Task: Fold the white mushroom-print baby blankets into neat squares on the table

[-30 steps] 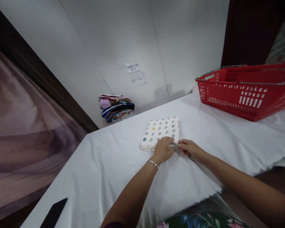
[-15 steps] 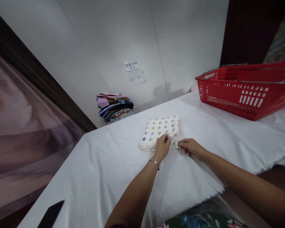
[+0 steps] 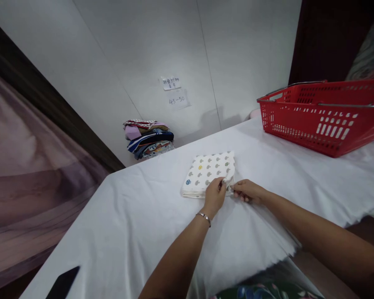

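A folded white cloth with grey and coloured prints (image 3: 207, 172) lies on the white-covered table (image 3: 143, 224). My left hand (image 3: 215, 195), with a bracelet at the wrist, pinches the cloth's near right corner. Right beside it, my right hand (image 3: 246, 192) has its fingers closed on the same near edge. Both hands meet at that corner.
A red plastic basket (image 3: 324, 118) with metal handles stands at the table's far right. A stack of folded coloured clothes (image 3: 148, 139) sits by the white wall under two paper notes (image 3: 174, 91). A dark flat object (image 3: 62, 283) lies at the table's near left edge.
My left hand went from lying flat on the cloth's near edge to pinching its near right corner. My right hand closed in beside it. The view shifted slightly.
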`<state>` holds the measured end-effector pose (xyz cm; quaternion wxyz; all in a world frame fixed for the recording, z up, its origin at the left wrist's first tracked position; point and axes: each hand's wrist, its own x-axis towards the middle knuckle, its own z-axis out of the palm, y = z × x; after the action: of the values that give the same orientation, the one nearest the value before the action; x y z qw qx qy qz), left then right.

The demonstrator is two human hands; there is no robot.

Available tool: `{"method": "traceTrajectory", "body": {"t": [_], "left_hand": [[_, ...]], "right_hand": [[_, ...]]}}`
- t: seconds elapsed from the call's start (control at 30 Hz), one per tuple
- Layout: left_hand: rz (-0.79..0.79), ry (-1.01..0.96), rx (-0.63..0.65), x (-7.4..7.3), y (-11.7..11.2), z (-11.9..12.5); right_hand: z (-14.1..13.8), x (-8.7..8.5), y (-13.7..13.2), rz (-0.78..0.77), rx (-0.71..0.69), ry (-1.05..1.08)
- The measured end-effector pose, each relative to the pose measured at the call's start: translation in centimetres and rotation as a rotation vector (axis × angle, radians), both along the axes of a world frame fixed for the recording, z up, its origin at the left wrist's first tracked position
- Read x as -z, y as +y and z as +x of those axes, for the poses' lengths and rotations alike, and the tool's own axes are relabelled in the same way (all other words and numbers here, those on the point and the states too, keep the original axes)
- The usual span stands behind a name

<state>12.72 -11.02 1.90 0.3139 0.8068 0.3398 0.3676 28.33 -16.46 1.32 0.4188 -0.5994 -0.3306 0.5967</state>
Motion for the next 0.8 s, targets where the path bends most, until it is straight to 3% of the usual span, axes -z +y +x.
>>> {"method": "traceTrajectory", "body": {"t": [0.13, 0.27, 0.47, 0.63, 0.8], "left_hand": [[-0.184, -0.132, -0.094, -0.4, 0.6, 0.1], [-0.211, -0.133, -0.103, -0.5, 0.7, 0.1], [-0.095, -0.025, -0.031, 0.0, -0.1, -0.2], [-0.025, 0.02, -0.011, 0.1, -0.4, -0.2], [0.255, 0.207, 0.093, -0.1, -1.1, -0.5]], "right_hand": [[0.0, 0.0, -0.1, 0.007, 0.0, 0.036], [-0.1, -0.2, -0.1, -0.012, 0.004, 0.035], [-0.5, -1.0, 0.3, 0.009, 0.091, -0.038], [0.0, -0.6, 1.9, 0.095, 0.206, -0.124], [0.3, 0.3, 3.1, 0.107, 0.193, -0.105]]}}
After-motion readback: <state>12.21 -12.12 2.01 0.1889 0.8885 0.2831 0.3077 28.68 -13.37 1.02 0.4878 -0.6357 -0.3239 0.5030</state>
